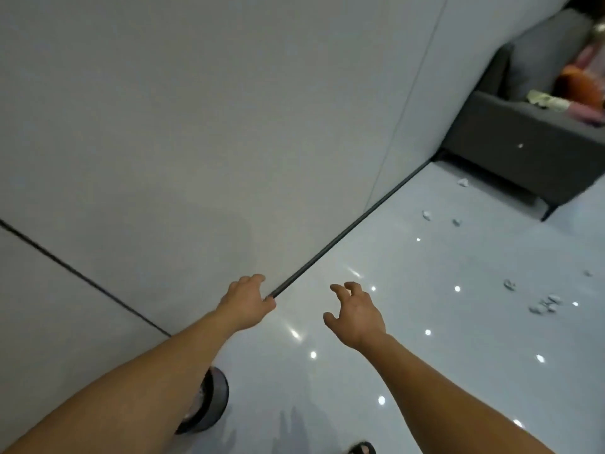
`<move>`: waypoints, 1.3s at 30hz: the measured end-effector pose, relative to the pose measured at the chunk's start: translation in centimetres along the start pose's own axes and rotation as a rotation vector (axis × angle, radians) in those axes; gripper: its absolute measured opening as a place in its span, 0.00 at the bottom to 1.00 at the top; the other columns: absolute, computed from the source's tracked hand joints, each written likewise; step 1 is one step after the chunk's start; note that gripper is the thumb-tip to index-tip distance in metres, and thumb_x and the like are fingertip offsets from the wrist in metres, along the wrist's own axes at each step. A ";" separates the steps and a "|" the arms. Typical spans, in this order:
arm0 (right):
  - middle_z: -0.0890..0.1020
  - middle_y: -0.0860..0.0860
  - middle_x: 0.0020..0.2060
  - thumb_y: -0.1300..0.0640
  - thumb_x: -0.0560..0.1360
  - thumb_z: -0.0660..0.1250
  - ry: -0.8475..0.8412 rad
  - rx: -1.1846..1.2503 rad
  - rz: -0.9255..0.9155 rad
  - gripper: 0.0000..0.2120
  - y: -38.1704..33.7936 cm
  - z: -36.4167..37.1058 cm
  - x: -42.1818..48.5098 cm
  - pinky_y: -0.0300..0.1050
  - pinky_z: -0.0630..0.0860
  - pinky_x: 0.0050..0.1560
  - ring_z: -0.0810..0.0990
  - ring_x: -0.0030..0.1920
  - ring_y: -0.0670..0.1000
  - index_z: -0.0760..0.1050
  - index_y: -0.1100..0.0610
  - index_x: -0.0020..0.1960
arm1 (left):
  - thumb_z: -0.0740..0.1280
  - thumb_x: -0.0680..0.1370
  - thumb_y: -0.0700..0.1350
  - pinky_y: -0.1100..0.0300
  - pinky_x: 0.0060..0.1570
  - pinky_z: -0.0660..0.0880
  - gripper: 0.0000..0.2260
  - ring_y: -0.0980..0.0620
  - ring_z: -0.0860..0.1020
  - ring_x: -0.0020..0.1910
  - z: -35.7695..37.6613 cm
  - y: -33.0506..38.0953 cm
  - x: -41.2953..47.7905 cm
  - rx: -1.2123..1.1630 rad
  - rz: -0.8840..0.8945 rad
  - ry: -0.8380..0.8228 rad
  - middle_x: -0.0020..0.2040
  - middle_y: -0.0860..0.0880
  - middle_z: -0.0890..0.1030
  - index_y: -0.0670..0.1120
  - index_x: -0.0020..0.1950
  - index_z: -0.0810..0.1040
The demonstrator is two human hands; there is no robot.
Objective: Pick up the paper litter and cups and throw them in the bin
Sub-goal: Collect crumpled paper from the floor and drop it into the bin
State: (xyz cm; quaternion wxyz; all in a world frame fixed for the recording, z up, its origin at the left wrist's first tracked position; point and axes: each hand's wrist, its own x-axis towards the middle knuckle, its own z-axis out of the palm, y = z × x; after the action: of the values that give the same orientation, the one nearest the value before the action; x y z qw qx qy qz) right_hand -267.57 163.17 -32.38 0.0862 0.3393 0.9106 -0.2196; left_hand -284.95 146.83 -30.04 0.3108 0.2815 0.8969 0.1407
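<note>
Filling most of the view is a pale grey wall [196, 126], with a dark strip where it meets the glossy white floor [458, 371]. Many small bright light spots reflect on the floor, and they can be confused with litter.

At the upper right stands a dark grey sofa [523, 152], cut off by the frame edge. Some orange and pink things [576, 80] lie on it, too blurred to identify.

2 bare forearms reach forward from the bottom edge. The left hand [248, 303] is near the base of the wall, its fingers loosely curled downward with the tips hidden, and it holds nothing. The right hand [355, 314] hovers over the floor with fingers spread and bent, also holding nothing.

A dark round bin [212, 401] stands by the wall at the lower left, more than half hidden behind the left forearm.

The paper litter [543, 304] lies well apart from both hands: a small cluster at the right, and single white pieces nearer the sofa. They are too small to tell if any is a cup.

A dark sandal [361, 448] is cut off at the bottom edge.
</note>
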 end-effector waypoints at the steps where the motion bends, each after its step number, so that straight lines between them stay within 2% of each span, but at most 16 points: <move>1: 0.57 0.49 0.75 0.43 0.77 0.62 0.026 0.005 0.031 0.31 2.7 -1.3 -0.4 0.49 0.73 0.59 0.62 0.72 0.52 0.57 0.46 0.77 | 0.62 0.77 0.56 0.52 0.69 0.63 0.31 0.45 0.61 0.72 0.8 3.1 0.6 0.031 0.039 -0.016 0.74 0.45 0.63 0.49 0.77 0.57; 10: 0.57 0.50 0.75 0.42 0.76 0.62 0.188 0.103 0.378 0.32 23.5 -10.1 -4.8 0.50 0.72 0.61 0.61 0.72 0.53 0.56 0.47 0.77 | 0.62 0.77 0.55 0.49 0.70 0.62 0.29 0.47 0.57 0.74 8.5 27.7 3.8 0.208 0.377 -0.122 0.75 0.48 0.61 0.50 0.76 0.58; 17: 0.57 0.51 0.75 0.43 0.77 0.61 0.246 0.195 0.642 0.32 34.8 -12.8 -7.4 0.48 0.73 0.60 0.61 0.72 0.53 0.55 0.48 0.77 | 0.63 0.77 0.55 0.49 0.70 0.63 0.30 0.47 0.59 0.73 14.9 40.7 7.2 0.329 0.555 -0.283 0.75 0.47 0.61 0.49 0.76 0.58; 26: 0.58 0.50 0.75 0.44 0.77 0.63 0.328 0.258 0.925 0.33 47.6 -19.7 -3.6 0.48 0.72 0.59 0.62 0.71 0.53 0.55 0.50 0.77 | 0.63 0.77 0.55 0.52 0.68 0.64 0.30 0.45 0.60 0.73 19.8 59.6 17.1 0.416 0.777 -0.398 0.74 0.47 0.62 0.49 0.76 0.59; 33: 0.57 0.49 0.75 0.44 0.77 0.63 0.352 0.302 1.049 0.33 56.0 -24.1 -1.6 0.48 0.72 0.59 0.63 0.70 0.53 0.54 0.50 0.78 | 0.64 0.76 0.55 0.51 0.67 0.64 0.30 0.44 0.61 0.72 23.8 72.4 20.9 0.491 0.883 -0.459 0.73 0.46 0.63 0.49 0.76 0.60; 39: 0.58 0.50 0.74 0.44 0.77 0.62 0.321 0.308 1.059 0.34 67.9 -27.2 0.7 0.47 0.73 0.56 0.64 0.69 0.53 0.53 0.50 0.78 | 0.64 0.76 0.55 0.52 0.67 0.64 0.30 0.45 0.60 0.72 30.2 82.9 23.3 0.500 0.904 -0.495 0.73 0.46 0.63 0.51 0.76 0.59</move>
State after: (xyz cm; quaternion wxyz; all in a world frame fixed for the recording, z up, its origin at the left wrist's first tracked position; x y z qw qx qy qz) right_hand -223.81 221.79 -31.58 -0.0054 0.7867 0.5758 -0.2225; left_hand -246.22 229.45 -28.89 0.3446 0.7265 0.5939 -0.0270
